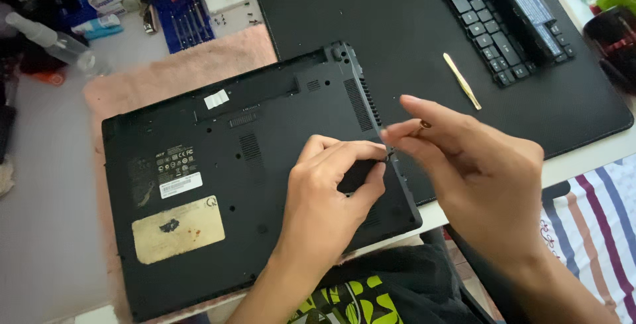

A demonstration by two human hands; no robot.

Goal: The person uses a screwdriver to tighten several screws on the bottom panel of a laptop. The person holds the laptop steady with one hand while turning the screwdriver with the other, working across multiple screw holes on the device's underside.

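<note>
A black laptop [218, 165] lies upside down on a pink towel [199, 59], its base with vents and stickers facing up. My left hand [331, 191] rests on the laptop's right part, thumb and fingertips pinched at its right edge around a small dark piece I cannot make out. My right hand [470, 165] hovers just right of that edge and grips a thin screwdriver [405, 136], whose tip points down-left at the spot by my left fingertips.
A black desk mat [397, 26] lies behind the laptop, with gold tweezers [462, 80] and a black keyboard [497, 19] on it. A blue screwdriver set [180, 12] and a spray bottle [53, 42] sit at the back left. Striped cloth [596, 224] shows at right.
</note>
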